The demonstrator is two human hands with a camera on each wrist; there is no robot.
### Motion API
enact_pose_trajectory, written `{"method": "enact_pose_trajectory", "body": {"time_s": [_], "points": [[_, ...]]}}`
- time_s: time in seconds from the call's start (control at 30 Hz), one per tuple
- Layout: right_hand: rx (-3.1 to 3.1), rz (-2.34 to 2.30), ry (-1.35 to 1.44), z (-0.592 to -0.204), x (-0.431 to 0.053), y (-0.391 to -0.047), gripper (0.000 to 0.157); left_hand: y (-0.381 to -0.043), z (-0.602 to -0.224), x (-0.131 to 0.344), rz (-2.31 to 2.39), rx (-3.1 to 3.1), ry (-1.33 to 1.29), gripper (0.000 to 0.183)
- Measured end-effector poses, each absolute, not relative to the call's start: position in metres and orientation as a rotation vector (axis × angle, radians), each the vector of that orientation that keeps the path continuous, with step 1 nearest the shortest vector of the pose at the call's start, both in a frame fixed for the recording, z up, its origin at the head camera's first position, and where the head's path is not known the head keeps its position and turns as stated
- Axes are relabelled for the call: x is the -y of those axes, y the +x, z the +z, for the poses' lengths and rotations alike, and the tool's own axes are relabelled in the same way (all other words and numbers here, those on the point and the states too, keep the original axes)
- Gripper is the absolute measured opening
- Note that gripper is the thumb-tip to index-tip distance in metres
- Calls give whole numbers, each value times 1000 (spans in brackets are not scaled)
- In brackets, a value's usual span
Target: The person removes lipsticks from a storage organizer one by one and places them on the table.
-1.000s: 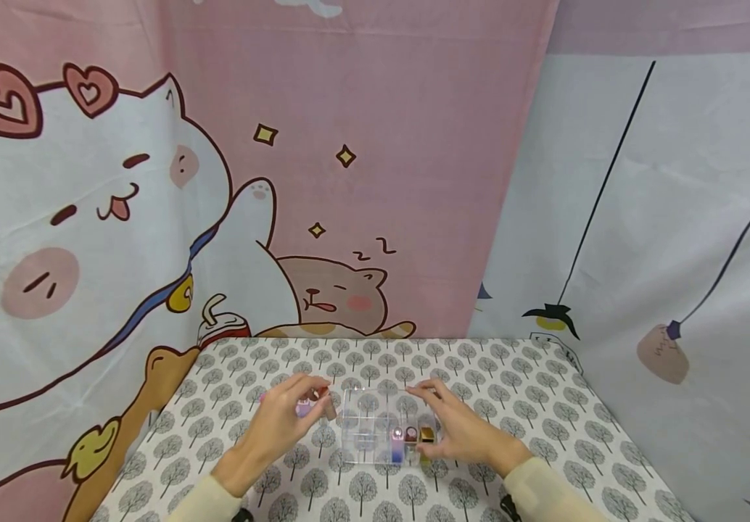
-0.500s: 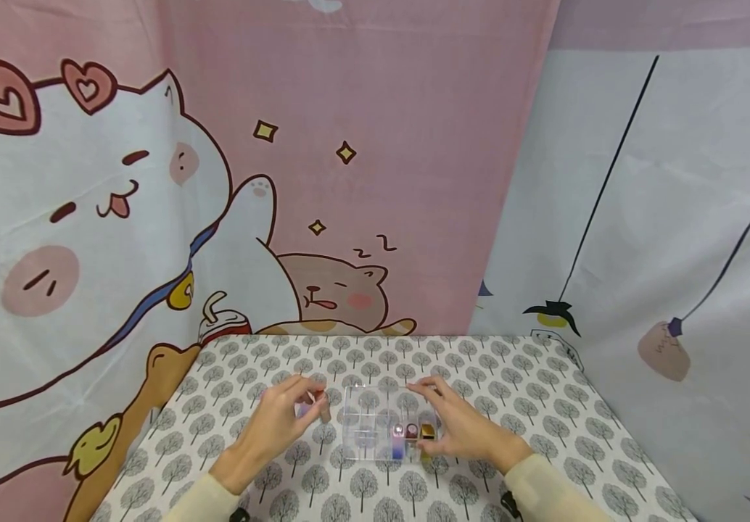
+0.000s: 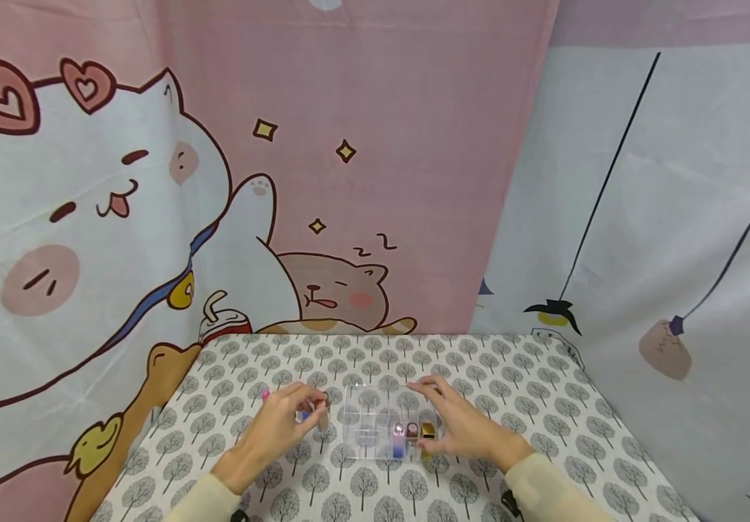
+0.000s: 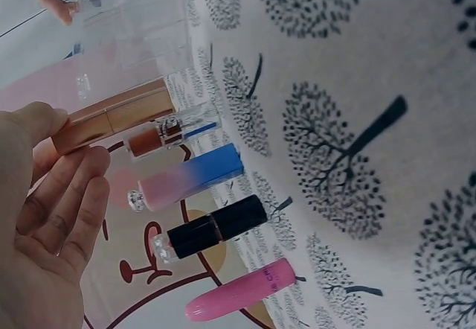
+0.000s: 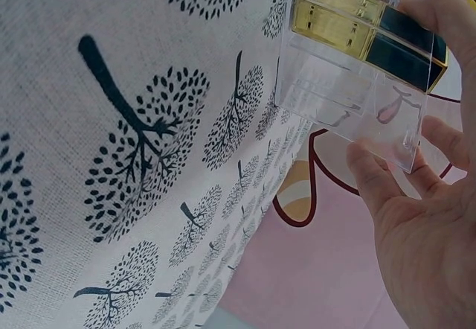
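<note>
My left hand [image 3: 283, 417] pinches the top of a copper-gold lipstick tube [image 4: 111, 117] between thumb and fingers. The tube is upright, its lower end close to the cloth. Beside it stand a clear lip gloss tube with an orange-brown cap [image 4: 152, 139], a pink-and-blue lipstick [image 4: 192, 178], a black lipstick [image 4: 217, 226] and a bright pink tube [image 4: 242, 290]. My right hand [image 3: 463, 428] grips the right side of a clear compartment organizer [image 3: 365, 423]. Its front row holds a pink-to-blue lipstick [image 3: 398, 442], a dark red-topped one [image 3: 412, 431] and a gold-and-dark square one [image 5: 368, 31].
A white cloth [image 3: 362, 489] printed with grey trees covers the table. Behind it hangs a pink cartoon curtain [image 3: 414, 181], with a pale curtain [image 3: 610, 217] to the right. The organizer's left and back compartments hold nothing visible.
My left hand has shifted slightly left and down with the copper-gold tube, away from the organizer. The right hand keeps its grip on the organizer.
</note>
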State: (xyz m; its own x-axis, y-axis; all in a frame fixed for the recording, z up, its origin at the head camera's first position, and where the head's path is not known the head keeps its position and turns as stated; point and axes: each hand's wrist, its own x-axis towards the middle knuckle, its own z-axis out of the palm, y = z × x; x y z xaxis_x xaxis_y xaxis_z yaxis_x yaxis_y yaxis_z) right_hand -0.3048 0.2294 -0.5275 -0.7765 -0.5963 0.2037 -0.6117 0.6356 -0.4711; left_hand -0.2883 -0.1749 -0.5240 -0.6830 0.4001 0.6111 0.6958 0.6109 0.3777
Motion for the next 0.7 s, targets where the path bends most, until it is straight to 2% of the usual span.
{"method": "enact_pose_trajectory", "body": {"time_s": [0.7], "points": [[2869, 791, 989, -527, -227, -304, 110, -290, -537, 173, -838, 2580, -750, 18]]}}
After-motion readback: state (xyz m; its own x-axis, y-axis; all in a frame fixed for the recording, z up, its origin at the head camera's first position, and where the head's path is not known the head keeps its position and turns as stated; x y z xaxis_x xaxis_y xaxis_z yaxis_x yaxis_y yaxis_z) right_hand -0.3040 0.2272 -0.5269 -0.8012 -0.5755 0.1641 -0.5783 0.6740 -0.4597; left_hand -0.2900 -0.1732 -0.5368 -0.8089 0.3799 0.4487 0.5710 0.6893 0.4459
